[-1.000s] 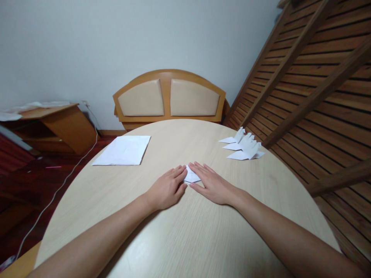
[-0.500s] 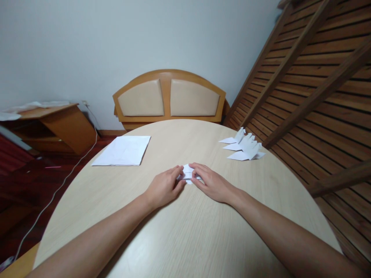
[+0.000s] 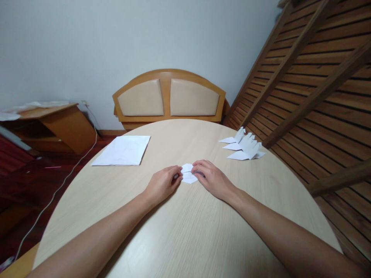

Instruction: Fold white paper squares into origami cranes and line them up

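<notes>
A small piece of folded white paper [image 3: 189,177] lies low over the middle of the round table [image 3: 185,231], with a crease line running across it. My left hand [image 3: 165,181] pinches its left edge between thumb and fingers. On the opposite side, my right hand [image 3: 211,178] has its fingers closed on the right edge, covering part of it. The paper's outer ends are hidden by my fingers. Several folded white paper birds [image 3: 245,146] stand in a row beyond my right hand.
A stack of white paper sheets [image 3: 123,150] rests at the table's left. Behind the table is a padded wooden headboard [image 3: 166,96]. A slatted wooden panel [image 3: 319,96] leans along the right. On the left are a wooden desk [image 3: 66,127] and a white cable [image 3: 62,185].
My hands have drawn slightly apart, and the left fingertips have shifted left. The folded paper between them now looks flatter and more of its surface shows.
</notes>
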Motion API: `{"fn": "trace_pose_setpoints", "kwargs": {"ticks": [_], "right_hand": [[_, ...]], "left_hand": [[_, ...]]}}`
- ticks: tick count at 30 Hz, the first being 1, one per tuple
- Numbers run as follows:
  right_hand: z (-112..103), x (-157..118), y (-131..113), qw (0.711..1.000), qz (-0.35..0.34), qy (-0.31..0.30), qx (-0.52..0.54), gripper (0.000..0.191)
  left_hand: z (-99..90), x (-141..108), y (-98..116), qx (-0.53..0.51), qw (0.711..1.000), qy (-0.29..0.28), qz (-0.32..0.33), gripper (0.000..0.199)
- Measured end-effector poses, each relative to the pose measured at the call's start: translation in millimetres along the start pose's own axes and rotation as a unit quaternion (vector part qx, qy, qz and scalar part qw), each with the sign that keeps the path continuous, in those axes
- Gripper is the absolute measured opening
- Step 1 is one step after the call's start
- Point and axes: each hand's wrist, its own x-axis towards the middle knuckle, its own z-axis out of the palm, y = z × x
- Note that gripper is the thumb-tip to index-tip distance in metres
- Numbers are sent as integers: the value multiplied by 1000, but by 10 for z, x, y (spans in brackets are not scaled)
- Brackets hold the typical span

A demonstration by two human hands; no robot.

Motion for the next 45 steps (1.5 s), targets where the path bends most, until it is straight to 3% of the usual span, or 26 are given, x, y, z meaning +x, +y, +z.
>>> {"fn": "trace_pose_setpoints", "kwargs": {"ticks": [5, 8, 10, 13, 16, 20, 26, 30, 37, 45], "right_hand": [[-15, -43, -136, 996, -32, -69, -54, 34], [-10, -94, -219, 985, -19, -165, -50, 69], [-8, -120, -231, 979, 0, -201, -44, 81], [-10, -136, -209, 977, 17, -207, -46, 87], [-9, -134, -197, 979, 25, -194, -54, 88], [-10, -131, -191, 978, 42, -193, -65, 89], [-97, -168, -120, 971, 73, -216, -76, 93], [-167, -173, -114, 970, 82, -201, -106, 86], [-137, -46, -27, 993, 60, -40, -88, 33], [-55, 4, 50, 998, 52, -1, -23, 27]], "left_hand": [[-11, 3, 11, 16, 1000, -1, -5, 15], [-11, 6, 7, 14, 1000, -5, 1, 17], [-3, 6, -7, 15, 1000, -1, 6, 20], [12, 3, -37, 28, 999, 20, 22, 32], [11, -5, -41, 42, 996, 29, 77, 47], [-17, -19, 50, 53, 987, -56, 138, 63], [-52, -34, 162, 85, 984, -106, 114, 55], [-64, -37, 142, 92, 982, -110, 121, 55], [-109, -36, 139, 70, 974, -122, 178, 57], [-124, -29, 140, 29, 968, -142, 206, 59]]}}
